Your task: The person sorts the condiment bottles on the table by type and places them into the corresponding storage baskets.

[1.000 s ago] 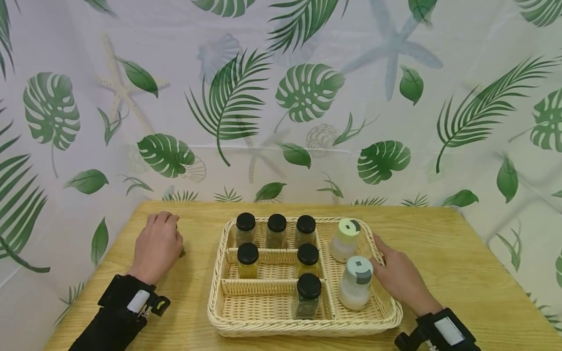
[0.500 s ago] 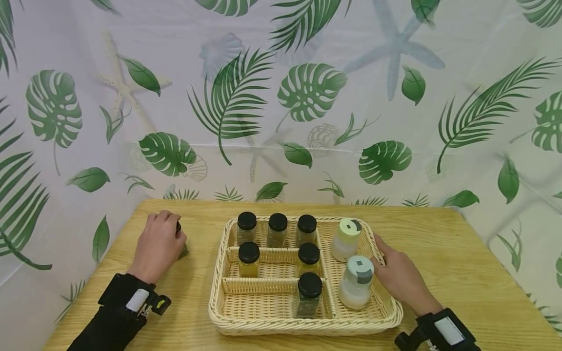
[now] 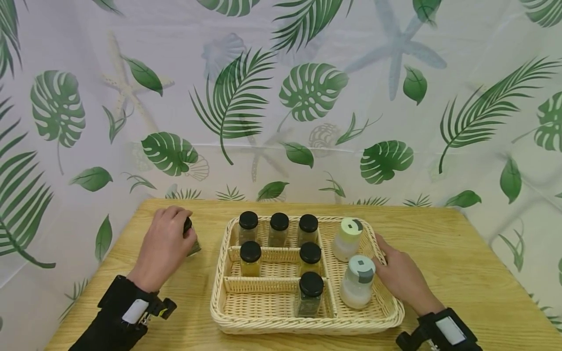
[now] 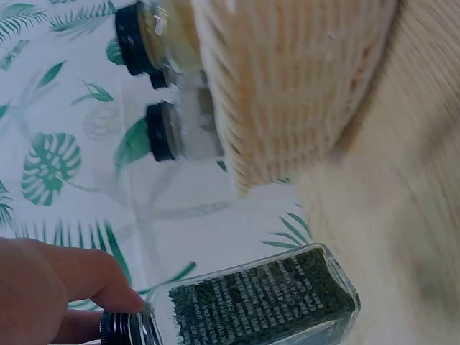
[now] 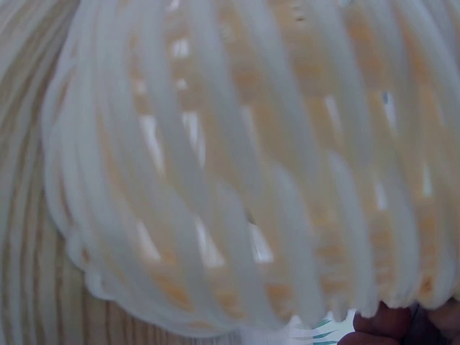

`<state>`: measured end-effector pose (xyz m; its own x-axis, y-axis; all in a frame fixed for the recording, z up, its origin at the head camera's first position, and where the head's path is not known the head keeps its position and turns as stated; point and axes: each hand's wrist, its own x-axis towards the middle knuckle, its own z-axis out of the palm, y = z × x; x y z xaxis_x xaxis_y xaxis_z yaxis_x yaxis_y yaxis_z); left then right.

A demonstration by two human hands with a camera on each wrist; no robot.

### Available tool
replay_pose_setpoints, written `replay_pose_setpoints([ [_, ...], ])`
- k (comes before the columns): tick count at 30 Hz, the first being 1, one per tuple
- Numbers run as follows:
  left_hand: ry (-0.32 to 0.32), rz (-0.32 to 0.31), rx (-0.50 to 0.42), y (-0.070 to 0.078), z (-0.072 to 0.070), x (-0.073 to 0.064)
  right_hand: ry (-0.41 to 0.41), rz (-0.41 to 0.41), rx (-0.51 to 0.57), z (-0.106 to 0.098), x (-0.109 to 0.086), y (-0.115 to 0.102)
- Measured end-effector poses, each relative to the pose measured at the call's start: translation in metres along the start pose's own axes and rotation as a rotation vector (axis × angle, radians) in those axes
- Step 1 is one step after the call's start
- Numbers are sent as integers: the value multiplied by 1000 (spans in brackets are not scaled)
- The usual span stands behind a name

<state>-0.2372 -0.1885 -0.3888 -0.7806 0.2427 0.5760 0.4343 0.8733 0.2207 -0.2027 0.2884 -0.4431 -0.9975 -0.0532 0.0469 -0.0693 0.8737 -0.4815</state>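
Note:
My left hand [image 3: 163, 246] pinches a glass spice jar [image 4: 255, 302] by its black lid, left of the basket. Dark green dried flakes and a printed label show on the jar, which is tilted; in the head view the fingers hide much of it. My right hand [image 3: 405, 275] grips the right rim of a divided wicker basket [image 3: 307, 325], thumb over the edge. Its back row holds three black-lidded jars [image 3: 278, 231]. Two yellowish jars [image 3: 250, 261] stand in the middle row, and a dark green jar [image 3: 310, 297] in the front compartment.
The basket's right compartment holds a yellow-lidded shaker [image 3: 347, 240] and a pale blue-lidded shaker [image 3: 357, 282], both with white contents. The wooden table [image 3: 474, 273] extends around the basket. A leaf-patterned cloth [image 3: 325, 161] hangs behind the table's back edge.
My left hand has moved slightly right with the spice jar, and more of the jar shows now. My right hand stays on the basket rim.

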Motion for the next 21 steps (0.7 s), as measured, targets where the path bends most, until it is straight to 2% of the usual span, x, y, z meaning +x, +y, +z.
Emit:
replay_pose_setpoints([
  [11, -27, 54, -43, 38, -26, 1, 8, 10, 8, 1, 0, 0],
  [21, -62, 90, -67, 71, -49, -5, 3, 19, 8, 0, 0, 0],
])
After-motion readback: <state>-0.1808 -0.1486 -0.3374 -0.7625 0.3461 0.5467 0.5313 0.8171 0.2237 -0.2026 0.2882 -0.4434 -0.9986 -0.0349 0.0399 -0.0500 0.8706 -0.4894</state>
